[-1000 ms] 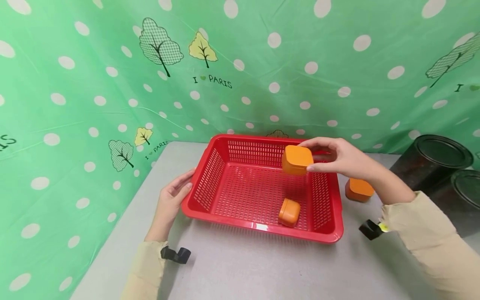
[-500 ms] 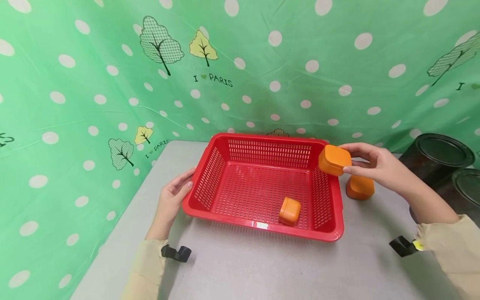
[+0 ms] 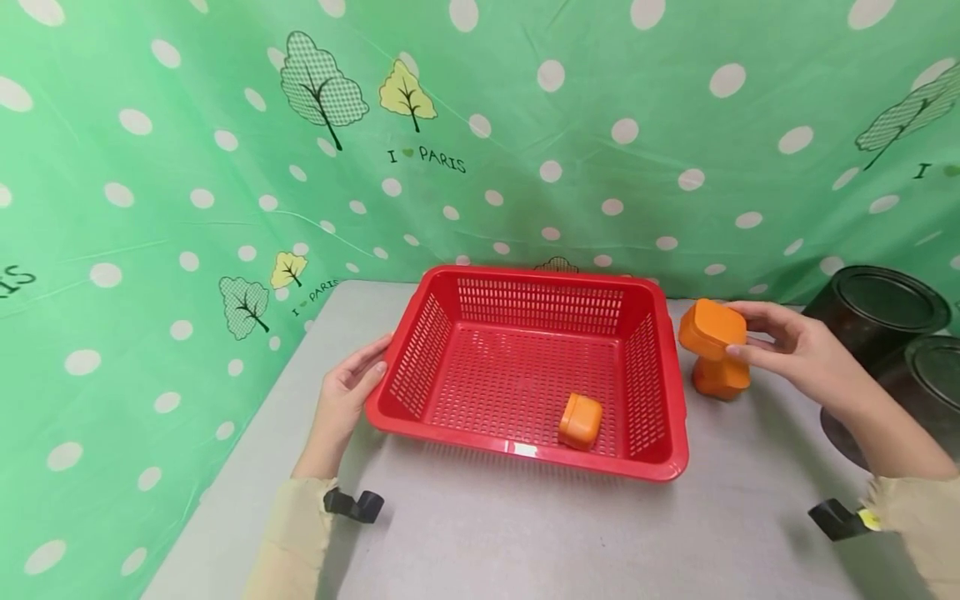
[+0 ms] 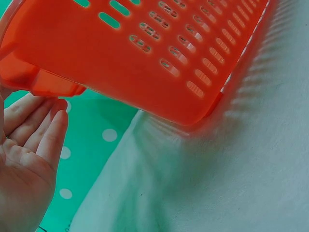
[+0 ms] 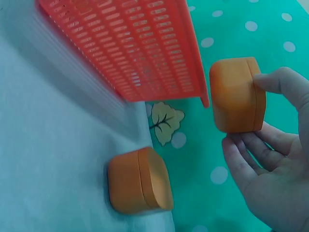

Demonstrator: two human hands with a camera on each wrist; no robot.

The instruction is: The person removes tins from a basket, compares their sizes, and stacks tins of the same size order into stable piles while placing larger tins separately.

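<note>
A red plastic basket (image 3: 522, 383) with slotted walls stands on the table. My left hand (image 3: 347, 396) holds its left rim, the thumb near the top edge and the fingers beneath it, as the left wrist view shows. In my right hand (image 3: 795, 350) is a small orange lidded box (image 3: 712, 327), pinched between thumb and fingers in the air, just outside the basket's right side. Below it on the table sits a second orange lidded box (image 3: 722, 379), partly hidden by the held one in the head view. A third orange lidded box (image 3: 581, 421) lies tipped over inside the basket.
Two black lidded cans (image 3: 881, 312) stand at the right, partly behind my right forearm. A green dotted curtain (image 3: 510, 150) hangs behind and to the left of the grey table (image 3: 510, 533).
My right hand has carried the orange box rightward, from above the basket's inside, over its right rim, to above the box on the table. My left hand and the basket have stayed put.
</note>
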